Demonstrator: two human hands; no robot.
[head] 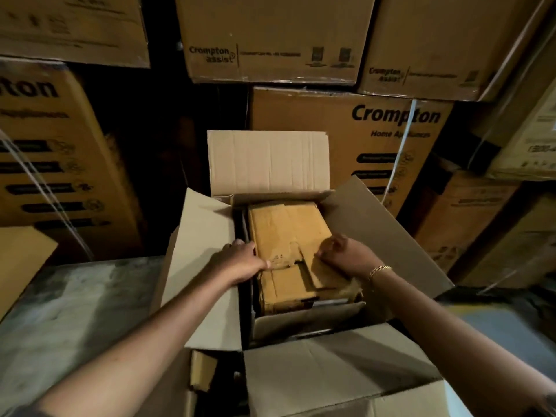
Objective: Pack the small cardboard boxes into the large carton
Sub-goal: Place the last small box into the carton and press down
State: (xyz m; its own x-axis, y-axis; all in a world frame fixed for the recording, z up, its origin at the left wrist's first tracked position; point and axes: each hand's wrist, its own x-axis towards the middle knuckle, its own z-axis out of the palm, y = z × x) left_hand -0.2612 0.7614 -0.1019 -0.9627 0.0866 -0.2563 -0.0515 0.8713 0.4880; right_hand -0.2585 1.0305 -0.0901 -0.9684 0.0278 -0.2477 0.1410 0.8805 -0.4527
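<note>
A large open carton (pixel 207 236) stands in front of me with its four flaps spread out. Inside it lies a small yellowish cardboard box (pixel 285 233), its top level with the carton's opening. My left hand (pixel 240 260) grips the small box's left edge, thumb on top and fingers down the side. My right hand (pixel 346 254) holds its right edge with curled fingers; a gold bracelet is on that wrist. More small boxes show beneath and in front of the top one, partly hidden.
Tall stacks of printed Crompton cartons (pixel 346 139) wall in the back and both sides. A grey floor (pixel 75 296) lies to the left. A loose cardboard sheet (pixel 21 260) pokes in at the far left. A small piece of cardboard (pixel 203 370) sits by the carton's near corner.
</note>
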